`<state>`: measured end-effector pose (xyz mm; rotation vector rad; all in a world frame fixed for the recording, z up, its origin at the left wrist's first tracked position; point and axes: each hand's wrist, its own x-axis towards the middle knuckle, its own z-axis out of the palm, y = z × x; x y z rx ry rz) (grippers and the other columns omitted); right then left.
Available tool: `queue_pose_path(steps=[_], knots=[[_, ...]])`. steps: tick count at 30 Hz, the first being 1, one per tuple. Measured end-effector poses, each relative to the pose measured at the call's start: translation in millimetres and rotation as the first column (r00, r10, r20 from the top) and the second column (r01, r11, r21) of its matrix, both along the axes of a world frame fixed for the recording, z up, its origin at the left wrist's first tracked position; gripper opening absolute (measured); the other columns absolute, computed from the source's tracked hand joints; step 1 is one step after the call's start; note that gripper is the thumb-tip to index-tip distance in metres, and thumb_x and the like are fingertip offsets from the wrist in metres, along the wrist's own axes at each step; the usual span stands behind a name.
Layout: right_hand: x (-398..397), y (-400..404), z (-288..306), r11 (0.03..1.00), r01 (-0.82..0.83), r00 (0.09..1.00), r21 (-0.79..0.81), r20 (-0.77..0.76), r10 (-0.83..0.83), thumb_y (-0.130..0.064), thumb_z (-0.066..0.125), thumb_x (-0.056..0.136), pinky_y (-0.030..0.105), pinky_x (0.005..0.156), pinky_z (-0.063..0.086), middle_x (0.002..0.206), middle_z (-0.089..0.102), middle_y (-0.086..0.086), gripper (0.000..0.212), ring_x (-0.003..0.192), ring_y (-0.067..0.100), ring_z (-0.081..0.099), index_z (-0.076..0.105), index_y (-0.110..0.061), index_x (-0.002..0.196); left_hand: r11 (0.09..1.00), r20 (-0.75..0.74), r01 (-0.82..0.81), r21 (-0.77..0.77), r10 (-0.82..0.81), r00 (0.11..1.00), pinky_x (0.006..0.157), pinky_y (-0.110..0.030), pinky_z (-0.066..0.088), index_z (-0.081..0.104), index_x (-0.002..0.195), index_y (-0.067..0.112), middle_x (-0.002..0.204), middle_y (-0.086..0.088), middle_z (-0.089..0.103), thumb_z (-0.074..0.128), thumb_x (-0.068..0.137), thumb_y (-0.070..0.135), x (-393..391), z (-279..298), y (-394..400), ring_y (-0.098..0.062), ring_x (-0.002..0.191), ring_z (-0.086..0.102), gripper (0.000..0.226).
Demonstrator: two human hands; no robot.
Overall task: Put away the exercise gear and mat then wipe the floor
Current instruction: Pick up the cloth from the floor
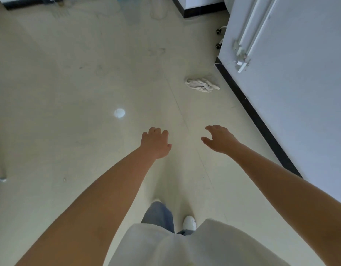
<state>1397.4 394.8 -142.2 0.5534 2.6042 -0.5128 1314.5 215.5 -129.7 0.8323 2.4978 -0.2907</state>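
Note:
A crumpled pale grey cloth (202, 84) lies on the glossy cream floor (79, 93), close to the black skirting on the right. Both my arms reach forward over the floor. My left hand (156, 144) hangs palm down with loosely curled fingers and holds nothing. My right hand (219, 139) is spread, thumb out, and also holds nothing. The cloth lies well ahead of my right hand, apart from it. No mat or exercise gear shows in the view.
A white wall panel (300, 83) with a black skirting (252, 110) runs along the right. Two small castors (218, 38) stand by its far corner. A clear plastic bottle (158, 8) stands at the top. My white shoe (190, 223) is below.

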Motion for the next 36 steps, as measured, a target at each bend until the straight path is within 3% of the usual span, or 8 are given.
queue_pose_path(steps=[11, 19, 27, 36], knots=[[-274.6, 73.7, -8.9, 0.991, 0.136, 0.991, 0.01, -0.015, -0.136, -0.036, 0.042, 0.096, 0.042, 0.113, 0.031, 0.147, 0.038, 0.011, 0.054, 0.137, 0.028, 0.033, 0.031, -0.011, 0.143, 0.992, -0.009, 0.122, -0.014, -0.122, 0.992, 0.108, -0.041, 0.031, 0.034, 0.139, 0.009, 0.147, -0.013, 0.034, 0.035, 0.099, 0.036, -295.5, -7.3, 74.3, -0.029, 0.14, 0.026, 0.049], [-388.0, 145.1, -31.8, 0.964, 0.265, 0.961, -0.005, 0.084, -0.263, -0.037, 0.042, 0.096, 0.041, 0.113, 0.032, 0.147, 0.037, 0.009, 0.054, 0.138, 0.026, 0.033, 0.031, -0.013, 0.143, 0.965, 0.057, 0.258, -0.05, -0.255, 0.965, 0.107, -0.041, 0.032, 0.035, 0.138, 0.008, 0.146, -0.013, 0.035, 0.034, 0.099, 0.034, -446.8, -20.6, 154.3, -0.029, 0.139, 0.027, 0.047], [-508.0, 259.5, -76.2, 0.895, 0.443, 0.89, -0.048, 0.146, -0.433, -0.036, 0.042, 0.096, 0.042, 0.113, 0.031, 0.148, 0.036, 0.01, 0.054, 0.138, 0.028, 0.032, 0.031, -0.012, 0.143, 0.926, 0.073, 0.36, -0.112, -0.354, 0.933, 0.105, -0.039, 0.033, 0.036, 0.137, 0.007, 0.144, -0.014, 0.038, 0.034, 0.1, 0.033, -600.7, -51.6, 291.0, -0.029, 0.135, 0.033, 0.046], [-646.2, 356.9, -94.8, 0.839, 0.54, 0.821, -0.057, 0.253, -0.512, -0.032, 0.041, 0.096, 0.041, 0.107, 0.036, 0.141, 0.043, 0.012, 0.046, 0.133, 0.029, 0.038, 0.04, -0.009, 0.137, 0.856, 0.145, 0.502, -0.119, -0.485, 0.862, 0.104, -0.04, 0.035, 0.037, 0.136, 0.006, 0.141, -0.014, 0.041, 0.034, 0.099, 0.031, -739.5, -74.4, 451.3, -0.03, 0.131, 0.037, 0.044]])
